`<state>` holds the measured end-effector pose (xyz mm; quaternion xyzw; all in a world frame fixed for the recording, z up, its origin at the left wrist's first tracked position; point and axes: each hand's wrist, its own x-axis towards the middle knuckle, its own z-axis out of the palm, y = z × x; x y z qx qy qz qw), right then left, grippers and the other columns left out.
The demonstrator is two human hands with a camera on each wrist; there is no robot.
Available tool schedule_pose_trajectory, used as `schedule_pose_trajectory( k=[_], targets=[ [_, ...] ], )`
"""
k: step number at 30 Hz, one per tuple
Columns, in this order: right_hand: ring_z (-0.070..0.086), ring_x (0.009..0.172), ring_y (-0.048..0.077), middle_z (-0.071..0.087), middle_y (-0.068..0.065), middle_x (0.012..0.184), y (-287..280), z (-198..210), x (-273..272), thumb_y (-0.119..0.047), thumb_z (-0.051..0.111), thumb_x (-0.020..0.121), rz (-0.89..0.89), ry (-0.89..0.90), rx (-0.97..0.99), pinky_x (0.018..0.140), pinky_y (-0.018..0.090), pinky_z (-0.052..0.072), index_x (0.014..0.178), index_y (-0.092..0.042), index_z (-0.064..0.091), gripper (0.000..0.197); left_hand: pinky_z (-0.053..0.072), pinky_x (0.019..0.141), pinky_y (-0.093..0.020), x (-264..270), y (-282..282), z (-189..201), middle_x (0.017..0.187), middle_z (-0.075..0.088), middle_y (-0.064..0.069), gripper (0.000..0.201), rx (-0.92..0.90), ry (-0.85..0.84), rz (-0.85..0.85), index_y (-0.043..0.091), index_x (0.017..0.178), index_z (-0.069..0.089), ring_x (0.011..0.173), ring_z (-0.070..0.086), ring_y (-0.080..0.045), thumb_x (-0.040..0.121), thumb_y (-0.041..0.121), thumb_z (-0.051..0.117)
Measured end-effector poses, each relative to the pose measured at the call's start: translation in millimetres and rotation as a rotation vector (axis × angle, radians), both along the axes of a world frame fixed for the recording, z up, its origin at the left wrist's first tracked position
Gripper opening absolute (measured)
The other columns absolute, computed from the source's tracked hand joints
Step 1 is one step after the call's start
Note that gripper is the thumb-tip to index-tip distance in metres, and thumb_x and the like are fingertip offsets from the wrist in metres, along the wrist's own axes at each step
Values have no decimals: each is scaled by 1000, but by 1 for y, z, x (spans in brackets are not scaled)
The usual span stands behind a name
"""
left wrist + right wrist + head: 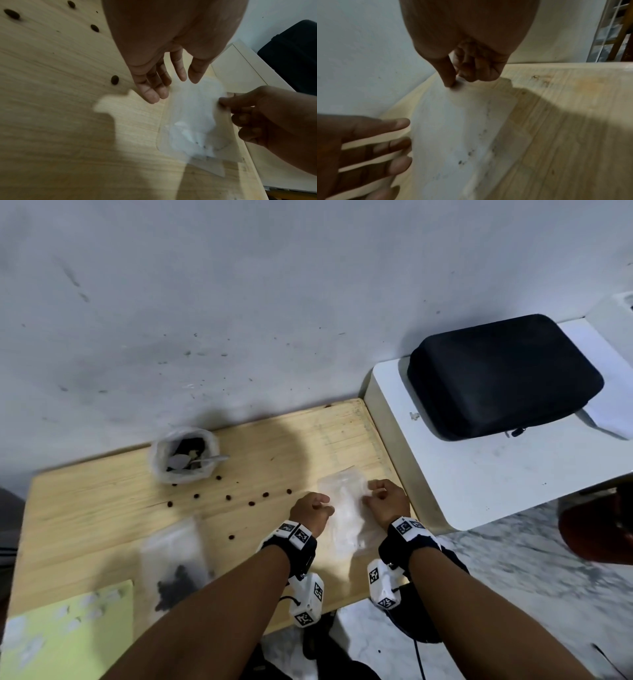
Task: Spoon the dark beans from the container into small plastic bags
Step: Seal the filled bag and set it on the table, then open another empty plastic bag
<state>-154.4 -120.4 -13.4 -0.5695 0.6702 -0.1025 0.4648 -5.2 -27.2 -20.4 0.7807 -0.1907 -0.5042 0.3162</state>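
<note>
Progress is being judged as partial: one small bag (174,566) holding a dark heap of beans is lying flat on the bench (85,518) near the left forearm, so at least one portion appears to have been packed. An empty clear bag (346,508) is being handled at the right end of the bench, between the two hands. Its edge is being pinched by the right hand (388,501), thumb and forefinger closed together on the plastic, with the other fingers curled in. The left hand (310,508) is being held just beside the bag's other edge, fingers (150,92) fairly straight and relaxed and nothing gripped; whether they are touching the plastic cannot be told. The bag's mouth is not yet being held open, as far as the blurred plastic shows.

The container (185,455) is standing well apart from the hands at the far left of the bench, lined with plastic, with dark beans still inside and the spoon (202,462) resting in it, untouched. Loose beans (227,498) are lying scattered on the wood between container and hands. Opening this bag, spooning beans into it and gathering the spilled ones are judged to be what is left.
</note>
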Motion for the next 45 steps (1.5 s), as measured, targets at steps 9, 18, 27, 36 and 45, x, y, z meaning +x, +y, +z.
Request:
schedule_pose_trajectory(
  k=[9, 18, 27, 36, 45],
  targets=[
    [46, 54, 15, 57, 3, 70, -2, 43, 17, -3, 67, 80, 65, -203, 114, 50, 20, 35, 99, -16, 68, 24, 51, 65, -30, 25, 3, 28, 69, 60, 6, 29, -334, -154, 159, 29, 70, 68, 62, 60, -17, 79, 2, 67],
    [60, 79, 11, 70, -6, 85, 16, 100, 105, -6, 71, 78, 482, -155, -131, 76, 25, 46, 103, -24, 73, 31, 50, 68, -22, 107, 51, 77, 80, 65, 6, 28, -411, -359, -168, 31, 76, 70, 59, 54, 0, 82, 5, 61],
    [44, 55, 15, 59, 1, 58, 73, 136, 192, 5, 69, 81, 575, -285, 182, 46, 20, 36, 78, -8, 73, 14, 44, 66, -21, 183, 125, 109, 77, 64, 10, 14, -552, -826, 48, 22, 75, 68, 72, 57, -6, 71, 32, 75],
    [43, 56, 11, 53, 1, 61, 123, 146, 257, -4, 73, 81, 727, -369, 243, 45, 20, 34, 87, -7, 72, 7, 51, 51, -20, 215, 161, 126, 64, 71, -4, 48, -329, -362, 229, 4, 73, 64, 54, 69, -17, 78, 51, 69],
    [45, 60, 10, 55, -6, 64, 130, 143, 257, -22, 76, 82, 729, -309, 200, 50, 20, 33, 74, -22, 71, 10, 42, 47, -25, 218, 170, 145, 68, 69, -16, 24, -341, -150, 236, 2, 69, 65, 53, 61, -29, 84, 13, 50]
  ],
)
